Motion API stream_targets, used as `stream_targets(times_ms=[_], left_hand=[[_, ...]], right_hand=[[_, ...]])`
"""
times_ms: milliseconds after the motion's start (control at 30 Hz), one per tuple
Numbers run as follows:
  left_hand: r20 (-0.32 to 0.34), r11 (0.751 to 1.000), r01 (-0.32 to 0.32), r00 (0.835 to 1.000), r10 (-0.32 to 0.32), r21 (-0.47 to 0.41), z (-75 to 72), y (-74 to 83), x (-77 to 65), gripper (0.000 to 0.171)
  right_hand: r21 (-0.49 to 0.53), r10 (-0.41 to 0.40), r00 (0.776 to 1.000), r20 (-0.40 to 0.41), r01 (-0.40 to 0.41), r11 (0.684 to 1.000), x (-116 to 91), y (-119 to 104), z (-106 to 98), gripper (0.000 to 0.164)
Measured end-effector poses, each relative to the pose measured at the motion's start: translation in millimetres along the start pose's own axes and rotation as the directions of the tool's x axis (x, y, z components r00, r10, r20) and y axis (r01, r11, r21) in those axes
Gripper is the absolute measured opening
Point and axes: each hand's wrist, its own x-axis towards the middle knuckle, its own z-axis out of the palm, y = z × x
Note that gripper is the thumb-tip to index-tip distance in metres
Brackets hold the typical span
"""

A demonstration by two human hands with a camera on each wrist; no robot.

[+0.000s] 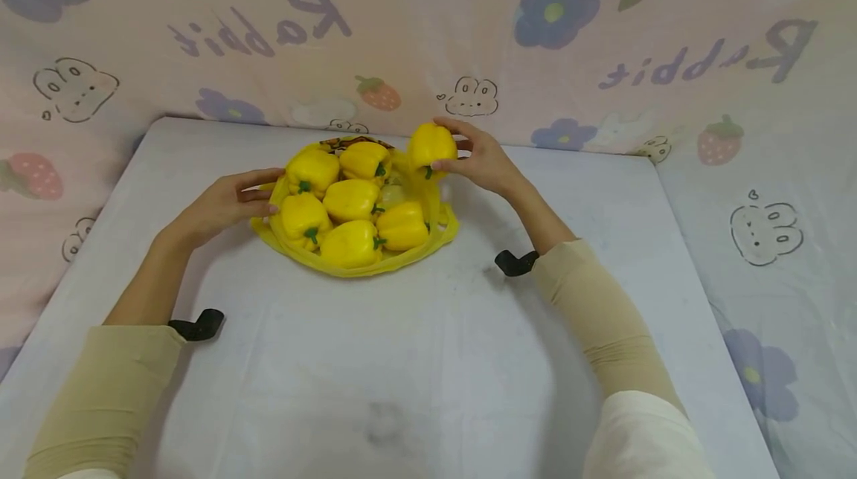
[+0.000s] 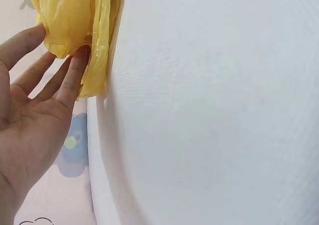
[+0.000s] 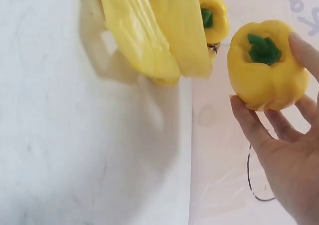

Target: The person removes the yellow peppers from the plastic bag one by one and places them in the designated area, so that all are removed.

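Observation:
My right hand holds a yellow bell pepper by its sides, above the right rim of a yellow plastic bag. In the right wrist view, thumb and fingers lie round that bell pepper, its green stem facing the camera. Inside the spread bag sit several more yellow bell peppers with green stems, and a pale patch shows at the bag's right inside. At the bag's left side is my left hand, its nearly straight fingers touching the plastic.
The bag rests on a white-covered table, toward its back edge. Behind it hangs a pink printed curtain with rabbits, flowers and strawberries. Black curved pieces stick out at the left cuff and the right cuff.

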Motion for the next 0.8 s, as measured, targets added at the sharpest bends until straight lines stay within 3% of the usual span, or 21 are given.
stream_targets(times_ms=[233,467,800], left_hand=[[-0.008,1.000,-0.013,1.000,0.013,-0.018,1.0,-1.3,1.9,0.068],[-0.018,0.999,-0.024,1.000,0.024,-0.026,1.0,2.9,1.8,0.067],[-0.015,1.000,0.001,1.000,-0.001,-0.004,1.7,3.5,-1.0,0.067]], right_hand=[[-0.004,0.024,0.998,-0.051,-0.024,1.000,-3,12,-12,0.072],[0.002,0.068,0.988,-0.140,-0.068,0.998,2,48,-30,0.072],[0.024,0.072,0.981,-0.179,-0.069,0.997,-8,61,-45,0.071]])
